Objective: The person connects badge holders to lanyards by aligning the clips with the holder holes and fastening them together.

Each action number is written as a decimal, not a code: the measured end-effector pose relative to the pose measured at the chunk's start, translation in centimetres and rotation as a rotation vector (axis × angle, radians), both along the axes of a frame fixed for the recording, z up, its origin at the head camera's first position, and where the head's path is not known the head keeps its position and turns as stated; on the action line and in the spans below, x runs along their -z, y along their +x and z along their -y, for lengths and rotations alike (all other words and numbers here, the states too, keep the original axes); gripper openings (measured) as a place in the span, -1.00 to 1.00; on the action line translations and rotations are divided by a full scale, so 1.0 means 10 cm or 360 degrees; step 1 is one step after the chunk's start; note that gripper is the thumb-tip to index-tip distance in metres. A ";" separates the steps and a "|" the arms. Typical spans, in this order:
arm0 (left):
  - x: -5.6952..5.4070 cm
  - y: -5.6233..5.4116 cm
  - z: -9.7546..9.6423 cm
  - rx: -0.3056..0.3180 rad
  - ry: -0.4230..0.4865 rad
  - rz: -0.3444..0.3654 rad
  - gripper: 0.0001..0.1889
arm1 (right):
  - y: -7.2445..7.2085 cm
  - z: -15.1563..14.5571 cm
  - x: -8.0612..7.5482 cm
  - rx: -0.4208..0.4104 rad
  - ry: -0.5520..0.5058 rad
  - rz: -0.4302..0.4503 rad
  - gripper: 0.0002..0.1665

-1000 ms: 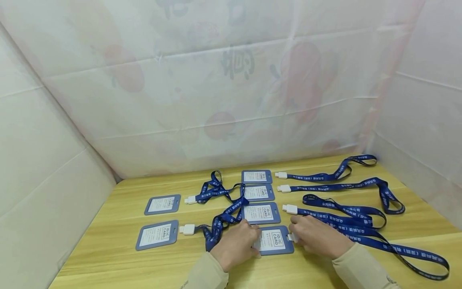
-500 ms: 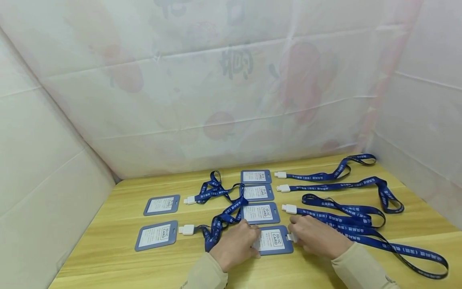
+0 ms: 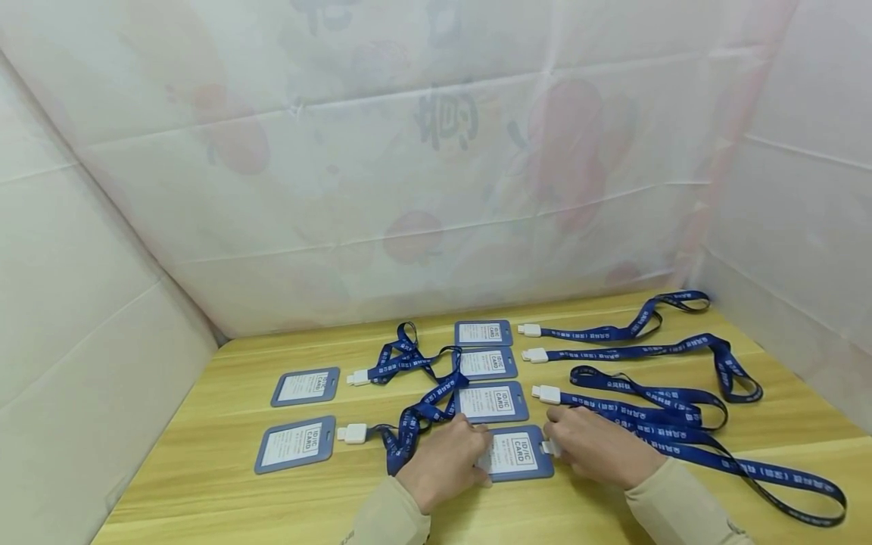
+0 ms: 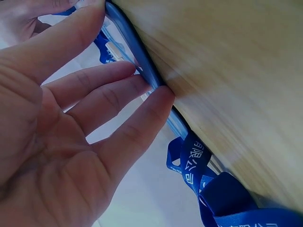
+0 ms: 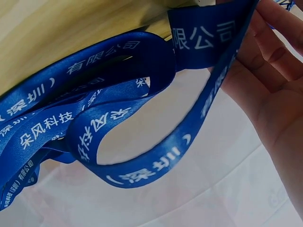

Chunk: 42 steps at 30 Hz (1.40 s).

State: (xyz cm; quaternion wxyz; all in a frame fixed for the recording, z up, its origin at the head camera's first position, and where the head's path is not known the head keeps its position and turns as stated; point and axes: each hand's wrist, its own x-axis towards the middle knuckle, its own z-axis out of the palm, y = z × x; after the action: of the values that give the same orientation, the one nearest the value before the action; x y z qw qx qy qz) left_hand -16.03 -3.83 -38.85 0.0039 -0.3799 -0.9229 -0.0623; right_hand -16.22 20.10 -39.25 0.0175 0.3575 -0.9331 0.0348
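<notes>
Nearest me on the table lies a blue-framed ID card holder (image 3: pixel 521 454) with a white insert. My left hand (image 3: pixel 446 462) holds it by its left end; in the left wrist view the thumb and fingertips meet the holder's dark edge (image 4: pixel 137 42). At the holder's slotted right end, my right hand (image 3: pixel 602 446) pinches the white clip (image 3: pixel 550 448) of a navy lanyard (image 3: pixel 763 471). The clip sits right at the slot, partly hidden by the fingers. In the right wrist view the printed strap (image 5: pixel 203 40) runs from the fingers and loops beside the hand.
Several other card holders (image 3: pixel 492 401) lie behind in a column, each with a lanyard (image 3: pixel 613 354) to its right. Further left are two more holders (image 3: pixel 296 444) with lanyards (image 3: pixel 402 363), one strap overlapping the column. Pale cloth walls (image 3: pixel 409 189) enclose the wooden table (image 3: pixel 225 499).
</notes>
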 end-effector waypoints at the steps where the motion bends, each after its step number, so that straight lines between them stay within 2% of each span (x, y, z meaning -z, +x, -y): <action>1: 0.00 0.00 0.00 0.0001 0.0000 0.0000 -0.55 | 0.00 0.00 0.00 0.0001 -0.0002 0.0002 -0.66; 42: -0.01 0.01 0.01 0.0017 0.0005 -0.0018 -0.55 | 0.00 0.01 0.00 -0.0006 -0.0004 -0.0006 -0.64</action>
State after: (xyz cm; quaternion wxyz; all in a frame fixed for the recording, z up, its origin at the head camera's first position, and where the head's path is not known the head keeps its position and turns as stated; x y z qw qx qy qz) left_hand -15.98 -3.94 -38.78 0.0094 -0.3850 -0.9208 -0.0618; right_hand -16.25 20.05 -39.23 0.0195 0.3594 -0.9323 0.0353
